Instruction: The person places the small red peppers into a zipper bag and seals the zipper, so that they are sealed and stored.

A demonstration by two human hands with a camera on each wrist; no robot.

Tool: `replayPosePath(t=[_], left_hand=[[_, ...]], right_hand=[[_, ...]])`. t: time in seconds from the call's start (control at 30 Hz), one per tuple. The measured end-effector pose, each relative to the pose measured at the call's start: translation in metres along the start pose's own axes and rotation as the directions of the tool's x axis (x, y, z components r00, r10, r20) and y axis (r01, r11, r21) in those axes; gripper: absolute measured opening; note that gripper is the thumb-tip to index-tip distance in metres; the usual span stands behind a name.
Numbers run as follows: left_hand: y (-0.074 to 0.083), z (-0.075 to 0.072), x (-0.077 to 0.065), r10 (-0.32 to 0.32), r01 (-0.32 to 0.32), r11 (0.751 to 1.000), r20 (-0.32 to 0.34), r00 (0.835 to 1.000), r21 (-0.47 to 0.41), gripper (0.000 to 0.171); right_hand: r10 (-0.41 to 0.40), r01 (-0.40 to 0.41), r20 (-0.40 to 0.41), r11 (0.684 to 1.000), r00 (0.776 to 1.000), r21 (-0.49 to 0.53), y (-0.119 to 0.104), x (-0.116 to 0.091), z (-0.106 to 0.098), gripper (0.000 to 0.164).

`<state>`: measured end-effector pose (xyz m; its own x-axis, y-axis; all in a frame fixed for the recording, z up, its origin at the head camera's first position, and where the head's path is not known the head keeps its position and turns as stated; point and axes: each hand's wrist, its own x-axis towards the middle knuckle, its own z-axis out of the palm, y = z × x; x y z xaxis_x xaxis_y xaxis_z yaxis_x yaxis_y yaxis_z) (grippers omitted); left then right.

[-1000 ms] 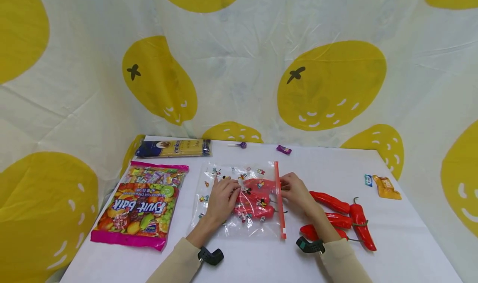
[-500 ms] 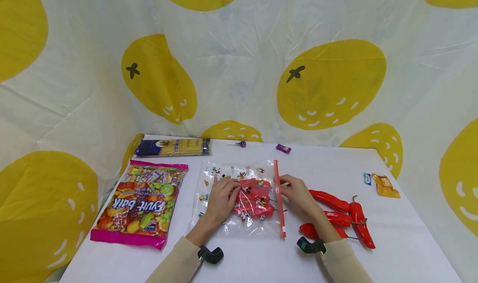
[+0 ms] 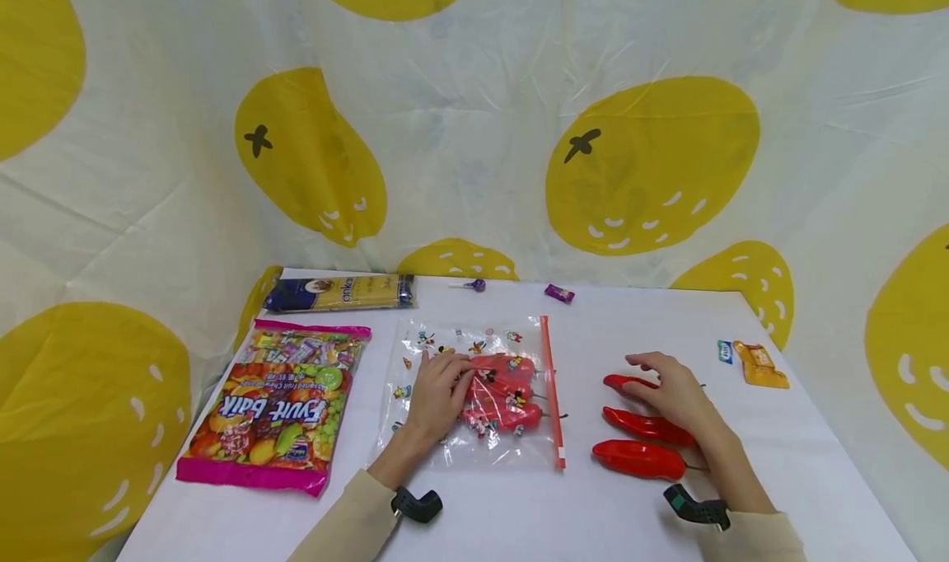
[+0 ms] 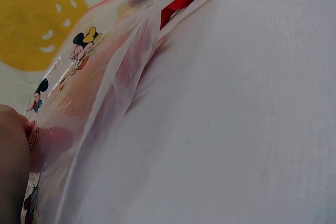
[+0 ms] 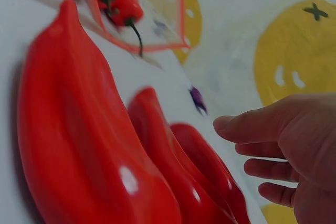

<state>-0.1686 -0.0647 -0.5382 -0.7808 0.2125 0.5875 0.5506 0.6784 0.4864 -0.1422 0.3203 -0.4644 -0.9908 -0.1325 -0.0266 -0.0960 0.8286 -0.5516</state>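
In the head view, a clear zip bag (image 3: 460, 449) with a red zip edge and cartoon prints lies in the middle of the table. Red chili peppers (image 3: 498, 414) are inside, their stems poking out past the right edge. My left hand (image 3: 436, 393) is on the bag, pinching its film; the left wrist view shows the film raised beside the thumb. Over the loose red chili peppers (image 3: 639, 459) on the right hovers my right hand (image 3: 678, 393), thumb and fingers apart, holding nothing in the right wrist view. That forearm hides part of the pepper group.
A pink-edged fruit candy bag (image 3: 274, 405) lies at left, a spaghetti pack (image 3: 341, 292) behind it. Toward the back are a lollipop (image 3: 476, 285) and a purple wrapped candy (image 3: 559, 293). Far right sit a small blue-green packet (image 3: 724, 352) and an orange wrapper (image 3: 759, 366).
My right hand has left the bag's red zip edge and moved right, over the loose peppers. The left hand has stayed on the bag.
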Motion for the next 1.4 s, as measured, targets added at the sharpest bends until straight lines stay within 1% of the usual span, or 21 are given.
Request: replayPosePath(t=[0.13,0.3,0.4,0.5,0.6,0.7,0.83,0.93,1.03,1.23,1.4], left_hand=[[0.001,0.0,0.0,-0.007,0.007,1.0,0.004,1.0,0.005,0.016],[0.001,-0.001,0.0,-0.007,0.007,1.0,0.001,1.0,0.014,0.016],[0.0,-0.001,0.0,-0.001,0.001,1.0,-0.009,1.0,0.009,0.014],[0.0,0.0,0.001,0.012,-0.012,1.0,-0.031,0.999,0.008,0.012],[-0.001,0.001,0.001,0.031,-0.031,1.0,-0.055,0.998,0.005,0.01],[-0.001,0.003,0.001,0.044,-0.044,0.999,-0.065,0.997,0.002,0.01],[-0.001,0.002,0.0,0.031,-0.031,0.999,-0.047,0.998,0.005,0.011],[-0.001,0.001,-0.001,0.017,-0.017,1.0,-0.028,0.999,0.003,0.013],[-0.002,0.001,-0.001,0.016,-0.016,1.0,-0.024,1.0,0.002,0.013],[0.0,0.001,-0.001,0.016,-0.016,1.0,-0.028,0.999,0.001,0.011],[0.0,0.001,0.0,0.01,-0.01,1.0,-0.018,1.0,0.002,0.013]], right_hand=[[0.047,-0.046,0.013,0.998,0.999,-0.033,0.018,-0.018,-0.018,0.06],[0.09,-0.088,0.046,0.995,0.995,-0.052,0.032,-0.033,-0.028,0.061],[0.098,-0.092,0.074,0.993,0.992,-0.071,0.038,-0.035,-0.028,0.06],[0.09,-0.081,0.093,0.992,0.992,-0.099,0.042,-0.032,-0.025,0.057],[0.096,-0.085,0.093,0.99,0.991,-0.115,0.041,-0.028,-0.021,0.053],[0.102,-0.093,0.076,0.989,0.992,-0.117,0.037,-0.025,-0.019,0.052],[0.096,-0.091,0.053,0.992,0.994,-0.083,0.027,-0.017,-0.018,0.052],[0.089,-0.086,0.05,0.995,0.995,-0.049,0.017,-0.008,-0.014,0.052],[0.079,-0.078,0.044,0.997,0.996,-0.02,0.007,0.003,-0.007,0.052],[0.044,-0.045,0.045,0.999,0.998,0.014,-0.013,0.024,0.013,0.052],[-0.017,0.015,0.046,0.999,0.999,0.029,-0.03,0.042,0.036,0.048]])
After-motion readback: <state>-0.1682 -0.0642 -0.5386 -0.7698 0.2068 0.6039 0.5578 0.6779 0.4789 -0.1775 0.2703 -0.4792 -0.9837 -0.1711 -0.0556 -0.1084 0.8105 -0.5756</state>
